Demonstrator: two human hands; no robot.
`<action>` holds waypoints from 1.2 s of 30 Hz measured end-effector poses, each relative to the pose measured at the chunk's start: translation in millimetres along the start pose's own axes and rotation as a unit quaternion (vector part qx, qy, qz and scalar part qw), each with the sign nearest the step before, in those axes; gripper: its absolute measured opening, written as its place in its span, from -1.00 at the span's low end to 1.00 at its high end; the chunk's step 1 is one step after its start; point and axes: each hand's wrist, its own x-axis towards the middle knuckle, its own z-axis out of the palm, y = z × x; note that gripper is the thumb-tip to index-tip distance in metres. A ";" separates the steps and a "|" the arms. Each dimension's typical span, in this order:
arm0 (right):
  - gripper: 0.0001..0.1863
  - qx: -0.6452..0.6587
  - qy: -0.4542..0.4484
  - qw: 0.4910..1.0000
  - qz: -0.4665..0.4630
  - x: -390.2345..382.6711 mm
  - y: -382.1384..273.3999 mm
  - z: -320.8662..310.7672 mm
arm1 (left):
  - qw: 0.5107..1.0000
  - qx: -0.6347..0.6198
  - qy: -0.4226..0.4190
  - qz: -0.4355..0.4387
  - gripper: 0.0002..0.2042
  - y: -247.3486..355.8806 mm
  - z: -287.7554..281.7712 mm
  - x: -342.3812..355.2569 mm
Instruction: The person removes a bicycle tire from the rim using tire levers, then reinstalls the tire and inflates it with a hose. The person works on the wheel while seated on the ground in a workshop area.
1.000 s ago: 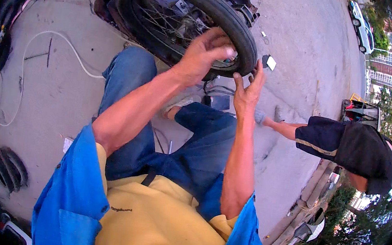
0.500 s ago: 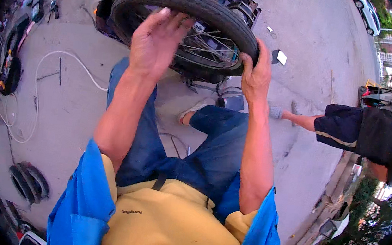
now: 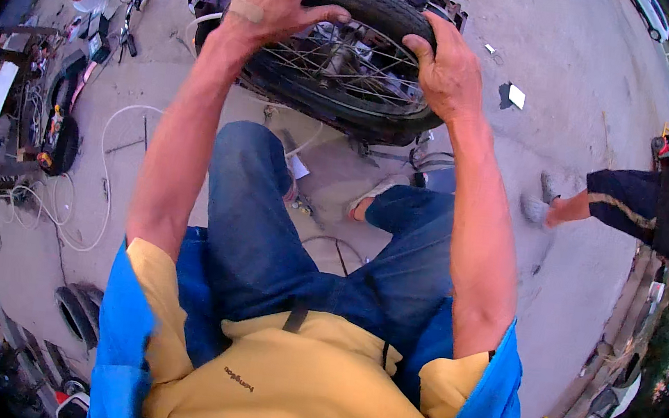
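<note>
A spoked wheel with a black tyre (image 3: 366,2) stands tilted in front of me at the top of the view, its hub (image 3: 336,65) and thin spokes facing me. My left hand (image 3: 271,4) grips the tyre at its upper left, fingers over the tread and thumb along the sidewall; a tan patch sits near the wrist. On the upper right of the tyre, my right hand (image 3: 453,74) holds on with fingers outside and thumb toward the rim. Behind the wheel, parts of a dark vehicle show, mostly hidden.
A white hose (image 3: 105,175) curls over the ground at left, near spare tyres (image 3: 75,312) and cluttered parts. Handlebars (image 3: 139,1) stand at upper left. A person in dark shorts (image 3: 620,196) is at right. A white piece (image 3: 516,96) lies beyond the wheel.
My left hand, raised and blurred over the wheel before, now grips the tyre's upper left. The right hand stays on the tyre's right side. The wheel's spoked face shows more fully.
</note>
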 end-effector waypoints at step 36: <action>-0.55 -0.081 0.071 0.993 -0.043 39.4 -24.0 21.0 | 0.977 -0.135 -0.043 -0.160 -0.48 -25.5 -2.0 -2.6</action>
